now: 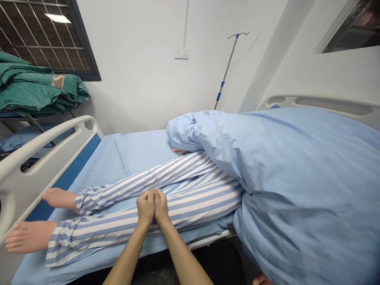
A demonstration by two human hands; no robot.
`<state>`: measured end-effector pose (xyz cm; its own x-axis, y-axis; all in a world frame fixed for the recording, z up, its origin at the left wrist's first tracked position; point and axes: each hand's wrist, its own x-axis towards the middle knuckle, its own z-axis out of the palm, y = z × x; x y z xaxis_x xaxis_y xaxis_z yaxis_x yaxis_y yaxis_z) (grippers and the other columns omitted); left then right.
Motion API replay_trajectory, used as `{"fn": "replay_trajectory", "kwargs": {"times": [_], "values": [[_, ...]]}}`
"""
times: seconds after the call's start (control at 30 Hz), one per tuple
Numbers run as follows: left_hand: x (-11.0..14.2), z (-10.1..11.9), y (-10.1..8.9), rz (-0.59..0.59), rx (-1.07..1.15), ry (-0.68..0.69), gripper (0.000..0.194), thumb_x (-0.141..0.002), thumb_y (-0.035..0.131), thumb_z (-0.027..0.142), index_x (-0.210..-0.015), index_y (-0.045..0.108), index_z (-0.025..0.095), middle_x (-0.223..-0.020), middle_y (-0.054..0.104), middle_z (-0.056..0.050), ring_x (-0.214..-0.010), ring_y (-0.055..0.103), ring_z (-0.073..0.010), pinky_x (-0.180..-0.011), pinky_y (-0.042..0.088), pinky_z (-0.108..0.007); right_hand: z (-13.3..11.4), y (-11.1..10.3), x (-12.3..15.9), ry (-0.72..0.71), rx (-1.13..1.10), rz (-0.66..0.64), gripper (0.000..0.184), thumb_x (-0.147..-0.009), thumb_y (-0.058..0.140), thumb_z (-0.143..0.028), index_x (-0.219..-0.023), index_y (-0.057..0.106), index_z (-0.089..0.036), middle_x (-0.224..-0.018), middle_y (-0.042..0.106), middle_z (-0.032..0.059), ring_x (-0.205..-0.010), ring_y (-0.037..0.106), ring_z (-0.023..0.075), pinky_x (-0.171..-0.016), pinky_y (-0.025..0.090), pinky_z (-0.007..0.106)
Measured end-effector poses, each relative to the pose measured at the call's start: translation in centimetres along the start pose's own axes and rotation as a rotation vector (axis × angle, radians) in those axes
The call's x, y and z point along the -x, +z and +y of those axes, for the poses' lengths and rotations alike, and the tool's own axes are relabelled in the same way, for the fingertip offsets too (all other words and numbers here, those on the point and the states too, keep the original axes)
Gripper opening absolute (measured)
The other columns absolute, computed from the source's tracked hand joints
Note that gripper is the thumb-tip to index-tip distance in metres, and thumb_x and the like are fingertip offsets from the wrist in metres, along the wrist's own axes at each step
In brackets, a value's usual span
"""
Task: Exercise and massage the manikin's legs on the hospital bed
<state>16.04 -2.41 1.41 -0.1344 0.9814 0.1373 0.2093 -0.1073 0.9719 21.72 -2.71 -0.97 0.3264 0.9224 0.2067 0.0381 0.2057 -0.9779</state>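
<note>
My left hand (145, 208) and my right hand (162, 206) are pressed together, fingers closed, with nothing held between them. They rest on or just above the striped trouser leg (202, 208) of a mannequin (118, 190) lying on a hospital bed. Its bare feet (28, 236) point toward the left rail. A light blue quilt (282, 178) covers the mannequin's upper body and hides its head. A mannequin hand (179, 151) pokes out from under the quilt's fold, beyond my hands.
A white bed side rail (38, 150) runs along the left, and another rail (323, 105) stands at the far right. Behind are an IV pole (228, 67), a wall socket (181, 53), a neighbouring bed with folded green blankets (35, 89), and a barred window (44, 35).
</note>
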Motion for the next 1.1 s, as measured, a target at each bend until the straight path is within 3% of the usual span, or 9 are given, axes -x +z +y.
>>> {"fn": "replay_trajectory", "kwargs": {"times": [0.13, 0.23, 0.4, 0.5, 0.67, 0.87, 1.0, 1.1], "values": [[0.4, -0.8, 0.7, 0.069, -0.016, 0.011, 0.041, -0.078, 0.044, 0.044, -0.046, 0.036, 0.019, -0.045, 0.035, 0.004, -0.049, 0.032, -0.0091, -0.048, 0.027, -0.023, -0.3, 0.1, -0.1, 0.041, -0.019, 0.072, 0.036, -0.088, 0.033, -0.041, -0.059, 0.037, -0.021, -0.056, 0.042, -0.0027, -0.055, 0.039, 0.0119, -0.054, 0.034, 0.024], [0.3, -1.7, 0.5, 0.064, -0.019, 0.009, 0.041, -0.078, 0.044, 0.045, -0.046, 0.037, 0.019, -0.044, 0.037, 0.004, -0.049, 0.034, -0.0097, -0.048, 0.028, -0.022, -0.8, 0.1, -0.3, 0.04, 0.102, 0.097, 0.037, -0.089, 0.031, -0.04, -0.058, 0.036, -0.021, -0.054, 0.043, -0.002, -0.053, 0.04, 0.0122, -0.053, 0.032, 0.024], [0.2, -2.2, 0.6, 0.003, -0.01, 0.011, 0.041, -0.079, 0.042, 0.044, -0.049, 0.048, 0.018, -0.048, 0.048, 0.001, -0.051, 0.04, -0.0113, -0.051, 0.032, -0.023, -2.0, -1.5, -0.6, -0.112, 0.434, -0.032, 0.036, -0.091, 0.032, -0.035, -0.059, 0.042, -0.02, -0.052, 0.047, -0.001, -0.051, 0.042, 0.0125, -0.052, 0.024, 0.026], [0.2, -2.1, 0.7, -0.023, -0.052, 0.024, 0.041, -0.079, 0.042, 0.045, -0.05, 0.049, 0.017, -0.049, 0.048, 0.001, -0.052, 0.04, -0.0116, -0.052, 0.031, -0.023, -1.6, -2.6, -0.3, -0.15, 0.51, -0.065, 0.035, -0.091, 0.031, -0.032, -0.062, 0.046, -0.02, -0.054, 0.05, 0.0, -0.052, 0.044, 0.0127, -0.053, 0.023, 0.026], [0.2, -0.7, 1.5, -0.004, -0.032, -0.006, 0.042, -0.077, 0.045, 0.046, -0.046, 0.039, 0.019, -0.044, 0.037, 0.004, -0.049, 0.033, -0.0098, -0.05, 0.027, -0.023, -0.3, -3.3, -0.2, -0.125, 0.354, -0.009, 0.035, -0.091, 0.031, -0.034, -0.061, 0.042, -0.02, -0.053, 0.045, -0.0017, -0.052, 0.041, 0.0121, -0.053, 0.026, 0.024], [0.7, 0.2, 3.8, -0.015, 0.088, -0.032, 0.04, -0.077, 0.044, 0.045, -0.047, 0.034, 0.02, -0.045, 0.034, 0.005, -0.048, 0.03, -0.0089, -0.048, 0.026, -0.023, -0.4, -4.1, -0.8, -0.037, 0.069, 0.056, 0.036, -0.089, 0.033, -0.039, -0.059, 0.037, -0.02, -0.055, 0.041, -0.0031, -0.053, 0.039, 0.0116, -0.053, 0.031, 0.024], [1.0, -0.8, 4.4, -0.001, 0.043, -0.019, 0.041, -0.077, 0.044, 0.046, -0.048, 0.036, 0.019, -0.046, 0.035, 0.004, -0.05, 0.033, -0.0096, -0.05, 0.027, -0.023, -0.5, -4.3, -1.2, -0.021, 0.039, 0.09, 0.035, -0.087, 0.035, -0.038, -0.058, 0.035, -0.021, -0.054, 0.039, -0.0041, -0.053, 0.036, 0.0111, -0.052, 0.032, 0.023], [1.0, -1.2, 4.3, -0.043, 0.039, -0.01, 0.041, -0.078, 0.043, 0.047, -0.049, 0.04, 0.019, -0.048, 0.039, 0.003, -0.052, 0.034, -0.0104, -0.051, 0.028, -0.023, -0.8, -4.6, -1.8, -0.012, 0.12, 0.043, 0.035, -0.086, 0.035, -0.038, -0.056, 0.037, -0.02, -0.053, 0.041, -0.0032, -0.053, 0.037, 0.0116, -0.051, 0.031, 0.024]]}}
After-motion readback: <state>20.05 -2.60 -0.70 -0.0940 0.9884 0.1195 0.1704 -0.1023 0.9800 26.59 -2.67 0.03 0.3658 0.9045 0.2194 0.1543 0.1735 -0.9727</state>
